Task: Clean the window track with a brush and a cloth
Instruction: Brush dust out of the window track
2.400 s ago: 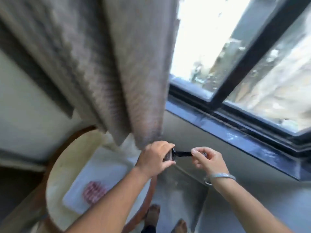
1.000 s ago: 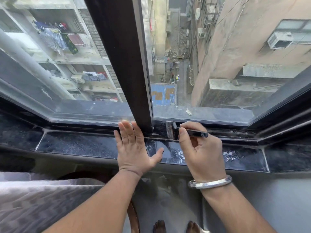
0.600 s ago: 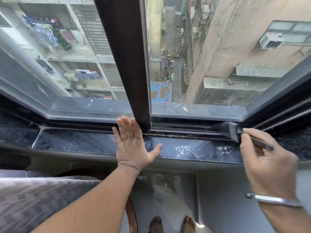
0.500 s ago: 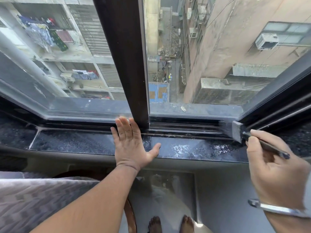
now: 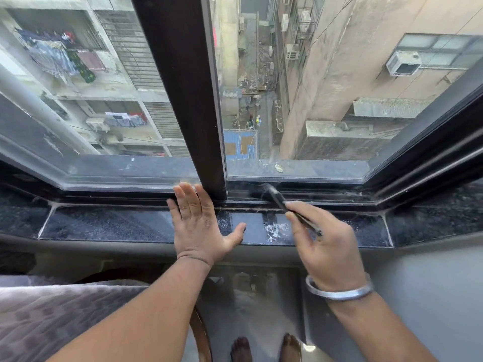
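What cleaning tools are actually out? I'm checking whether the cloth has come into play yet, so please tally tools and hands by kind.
Brushes: 1, the brush held in the right hand, bristles in the window track
Cloths: 0 visible
Hands: 2, the left hand flat on the sill
Total: 3

- Setting: a room in an upper-floor flat, at a sliding window.
- Dark window frame [image 5: 180,95] stands at centre; window track [image 5: 300,198] and a dark speckled stone sill [image 5: 109,223] run across mid-frame.
- Through the glass: residential blocks, laundry [image 5: 55,57] hung at upper left, a wall air conditioner [image 5: 403,63] at upper right, a narrow alley far below.
- Lower left: patterned grey fabric [image 5: 52,317], type unclear.
- Bare feet [image 5: 266,348] on the floor, bottom centre.
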### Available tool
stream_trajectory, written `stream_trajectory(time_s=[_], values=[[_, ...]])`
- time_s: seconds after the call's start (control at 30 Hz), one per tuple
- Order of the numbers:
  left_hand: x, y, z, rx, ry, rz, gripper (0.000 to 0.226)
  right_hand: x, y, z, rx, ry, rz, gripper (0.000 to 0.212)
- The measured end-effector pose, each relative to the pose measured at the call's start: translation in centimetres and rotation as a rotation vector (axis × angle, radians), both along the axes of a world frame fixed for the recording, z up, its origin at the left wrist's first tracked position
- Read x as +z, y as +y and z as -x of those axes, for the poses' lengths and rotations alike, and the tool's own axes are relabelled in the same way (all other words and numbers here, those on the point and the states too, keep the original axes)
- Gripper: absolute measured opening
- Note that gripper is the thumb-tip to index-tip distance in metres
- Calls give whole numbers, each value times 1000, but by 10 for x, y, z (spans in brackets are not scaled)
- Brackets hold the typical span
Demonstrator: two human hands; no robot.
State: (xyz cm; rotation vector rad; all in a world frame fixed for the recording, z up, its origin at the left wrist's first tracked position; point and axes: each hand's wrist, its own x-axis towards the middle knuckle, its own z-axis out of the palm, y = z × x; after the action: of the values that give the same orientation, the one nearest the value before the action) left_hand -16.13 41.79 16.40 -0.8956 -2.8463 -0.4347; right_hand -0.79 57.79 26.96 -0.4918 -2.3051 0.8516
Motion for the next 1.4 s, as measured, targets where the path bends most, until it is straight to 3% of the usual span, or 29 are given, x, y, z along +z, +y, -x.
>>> stream_trajectory(time_s=[0.27, 0.37, 0.47, 0.6, 0.97, 1.1, 1.2, 1.4], values=[[2, 0, 0, 7, -22, 11, 127, 20, 53, -67, -350, -121, -108, 22], [3, 0, 0, 9, -25, 20, 127, 24, 21, -55, -250, -15, -113, 22], [4, 0, -1, 11, -33, 44, 127, 21, -17, -24, -17, 62, -34, 21], [6, 1, -2, 9, -52, 58, 127, 8, -31, 2, 136, -77, -40, 24], [7, 1, -3, 11, -12, 49, 127, 3, 47, -94, -397, -247, -146, 26], [3, 1, -2, 7, 24, 21, 129, 3, 27, -87, -283, -153, -226, 27], [2, 2, -1, 16, 28, 10, 130, -1, 18, -70, -195, -172, -173, 40], [-1, 2, 0, 21, 35, -14, 130, 0, 40, -83, -438, -207, -158, 31]])
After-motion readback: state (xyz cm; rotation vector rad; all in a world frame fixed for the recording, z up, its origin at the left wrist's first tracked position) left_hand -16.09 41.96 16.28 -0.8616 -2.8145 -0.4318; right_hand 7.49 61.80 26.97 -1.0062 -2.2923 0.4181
